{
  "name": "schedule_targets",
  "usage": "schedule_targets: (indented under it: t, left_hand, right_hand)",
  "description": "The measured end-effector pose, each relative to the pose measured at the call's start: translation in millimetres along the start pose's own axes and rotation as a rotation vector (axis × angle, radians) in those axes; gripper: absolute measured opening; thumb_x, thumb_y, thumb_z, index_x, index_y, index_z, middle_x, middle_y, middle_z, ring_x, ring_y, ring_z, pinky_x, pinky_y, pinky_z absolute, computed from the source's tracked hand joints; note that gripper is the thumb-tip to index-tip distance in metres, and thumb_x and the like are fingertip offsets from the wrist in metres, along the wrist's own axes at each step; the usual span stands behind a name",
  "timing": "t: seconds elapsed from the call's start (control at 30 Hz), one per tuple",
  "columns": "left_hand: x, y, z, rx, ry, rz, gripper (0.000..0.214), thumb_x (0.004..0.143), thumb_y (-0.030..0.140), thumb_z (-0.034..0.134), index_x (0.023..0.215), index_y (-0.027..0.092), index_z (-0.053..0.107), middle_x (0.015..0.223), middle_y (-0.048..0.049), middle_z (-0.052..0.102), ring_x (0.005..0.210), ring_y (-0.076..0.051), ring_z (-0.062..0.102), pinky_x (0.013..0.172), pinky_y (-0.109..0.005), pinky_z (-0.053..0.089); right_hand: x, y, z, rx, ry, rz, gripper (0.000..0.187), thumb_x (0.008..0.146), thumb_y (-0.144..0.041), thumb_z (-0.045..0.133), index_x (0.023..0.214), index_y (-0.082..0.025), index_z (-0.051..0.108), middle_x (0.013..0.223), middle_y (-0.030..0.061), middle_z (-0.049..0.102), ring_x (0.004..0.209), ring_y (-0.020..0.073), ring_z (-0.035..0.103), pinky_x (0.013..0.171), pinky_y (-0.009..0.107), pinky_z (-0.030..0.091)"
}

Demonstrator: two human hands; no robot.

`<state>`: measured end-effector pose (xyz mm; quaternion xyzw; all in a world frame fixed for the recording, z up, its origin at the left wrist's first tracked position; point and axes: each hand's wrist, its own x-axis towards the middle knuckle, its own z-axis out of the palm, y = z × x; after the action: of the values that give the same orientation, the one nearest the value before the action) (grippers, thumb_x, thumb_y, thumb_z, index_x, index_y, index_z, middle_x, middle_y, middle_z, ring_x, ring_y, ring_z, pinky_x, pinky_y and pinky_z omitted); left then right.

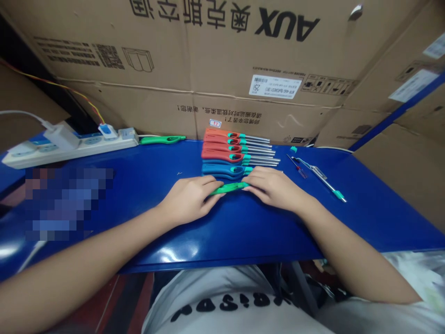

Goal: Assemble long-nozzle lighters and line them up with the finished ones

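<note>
Both of my hands grip one green long-nosed lighter (230,187) just above the blue tabletop. My left hand (189,197) pinches its handle end between thumb and fingers. Around the teal part at its other end, my right hand (273,188) is closed, and its fingers hide what lies there. Just beyond my hands lies a stack of finished-looking long-nosed lighters, with red ones (222,154) on the far side and a blue one (222,170) nearest. Their metal tubes point right.
To the right lie a small red screwdriver (301,172), a loose metal lighter tube (327,182) and a teal bit (294,149). A green lighter handle (162,139) rests by a white power strip (83,146). Cardboard (222,60) walls the back; a blurred-out patch (66,199) is at left.
</note>
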<state>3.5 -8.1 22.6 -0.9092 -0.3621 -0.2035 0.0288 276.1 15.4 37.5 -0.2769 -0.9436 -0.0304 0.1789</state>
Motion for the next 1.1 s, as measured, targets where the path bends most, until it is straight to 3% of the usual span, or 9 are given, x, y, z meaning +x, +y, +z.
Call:
schedule_targets:
  t: [0.17, 0.53, 1.1]
  left_hand:
    - [1, -1, -0.9, -0.024, 0.019, 0.007, 0.033, 0.105, 0.037, 0.049, 0.121, 0.018, 0.07, 0.106, -0.0042, 0.077, 0.092, -0.022, 0.075, 0.07, -0.029, 0.055]
    - [2, -3, -3.7, -0.135, -0.003, 0.006, 0.03, 0.104, 0.035, 0.051, 0.116, 0.019, 0.073, 0.102, -0.0027, 0.077, 0.091, -0.02, 0.074, 0.073, -0.029, 0.055]
    - [-4, 4, 1.5, -0.033, 0.063, 0.04, 0.027, 0.099, 0.027, 0.053, 0.112, 0.018, 0.074, 0.101, -0.0041, 0.078, 0.086, -0.021, 0.075, 0.065, -0.03, 0.054]
  right_hand:
    - [-3, 6, -3, 0.058, 0.018, -0.011, 0.023, 0.103, -0.029, 0.055, 0.111, -0.014, 0.071, 0.097, 0.0104, 0.074, 0.089, 0.022, 0.064, 0.082, 0.034, 0.052]
    - [0, 2, 7, -0.113, 0.139, -0.17, 0.023, 0.103, -0.024, 0.051, 0.108, -0.009, 0.069, 0.092, 0.014, 0.072, 0.086, 0.0234, 0.06, 0.075, 0.035, 0.053]
    - [-1, -10, 30, -0.126, 0.198, -0.181, 0.024, 0.103, -0.019, 0.047, 0.105, -0.007, 0.068, 0.082, 0.0141, 0.067, 0.079, 0.0237, 0.056, 0.071, 0.039, 0.051]
